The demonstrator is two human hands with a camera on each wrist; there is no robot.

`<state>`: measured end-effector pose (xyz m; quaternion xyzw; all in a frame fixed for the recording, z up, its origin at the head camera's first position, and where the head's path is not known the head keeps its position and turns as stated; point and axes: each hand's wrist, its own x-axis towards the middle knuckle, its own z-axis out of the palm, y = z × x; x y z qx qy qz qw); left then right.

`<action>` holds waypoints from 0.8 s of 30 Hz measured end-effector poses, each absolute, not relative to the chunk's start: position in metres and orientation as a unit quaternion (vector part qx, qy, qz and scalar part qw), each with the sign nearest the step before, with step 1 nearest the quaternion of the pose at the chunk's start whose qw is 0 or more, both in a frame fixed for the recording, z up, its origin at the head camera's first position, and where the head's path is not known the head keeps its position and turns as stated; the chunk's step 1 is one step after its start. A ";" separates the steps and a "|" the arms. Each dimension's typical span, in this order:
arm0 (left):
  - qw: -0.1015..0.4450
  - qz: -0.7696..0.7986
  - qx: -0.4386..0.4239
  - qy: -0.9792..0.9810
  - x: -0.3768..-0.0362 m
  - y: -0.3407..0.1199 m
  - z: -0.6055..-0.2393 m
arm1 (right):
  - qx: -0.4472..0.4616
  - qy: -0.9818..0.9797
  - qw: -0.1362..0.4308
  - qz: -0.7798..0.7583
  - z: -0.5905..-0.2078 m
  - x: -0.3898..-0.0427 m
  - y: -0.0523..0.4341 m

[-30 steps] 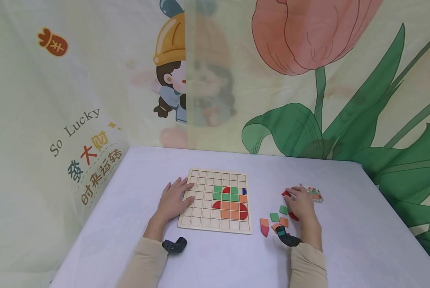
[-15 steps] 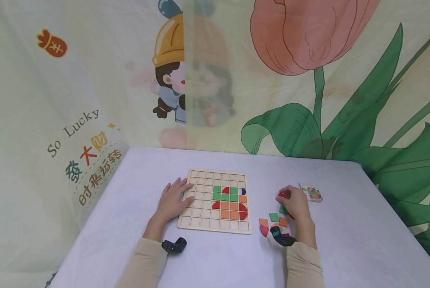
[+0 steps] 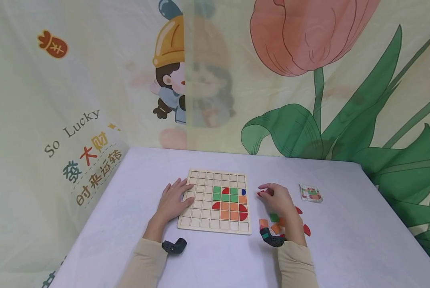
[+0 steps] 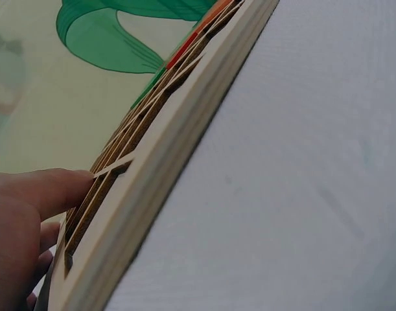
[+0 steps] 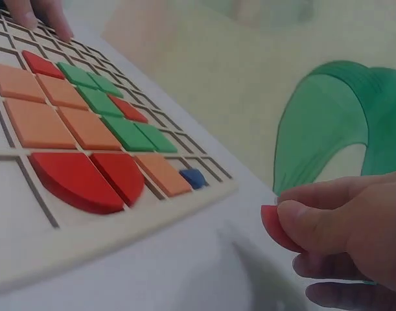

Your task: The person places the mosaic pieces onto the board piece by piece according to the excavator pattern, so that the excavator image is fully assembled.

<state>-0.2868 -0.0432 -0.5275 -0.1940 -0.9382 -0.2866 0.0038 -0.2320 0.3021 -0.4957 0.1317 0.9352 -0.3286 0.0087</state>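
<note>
Over table (image 3: 344,224), right hand (image 3: 277,199) pinching red piece (image 5: 277,228)

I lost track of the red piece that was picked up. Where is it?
In the head view, the red piece is pinched in the right hand, just right of the wooden grid board.

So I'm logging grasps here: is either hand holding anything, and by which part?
The right hand pinches a red piece by its edge, thumb on top. The left hand holds nothing; it rests flat on the wooden board.
</note>
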 end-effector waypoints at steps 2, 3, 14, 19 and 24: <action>0.004 -0.287 -0.193 -0.938 -0.287 -0.043 -0.528 | 0.115 0.936 0.013 -0.333 -0.492 -0.235 0.292; 0.004 -0.287 -0.193 -0.938 -0.287 -0.043 -0.527 | 0.105 0.936 0.012 -0.337 -0.490 -0.236 0.287; 0.003 -0.292 -0.194 -0.937 -0.287 -0.044 -0.528 | 0.025 0.923 0.050 -0.381 -0.483 -0.239 0.238; 0.003 -0.293 -0.194 -0.936 -0.286 -0.044 -0.528 | -0.018 0.920 0.070 -0.384 -0.483 -0.238 0.219; 0.000 -0.295 -0.195 -0.935 -0.286 -0.044 -0.526 | -0.065 0.924 0.075 -0.370 -0.485 -0.236 0.205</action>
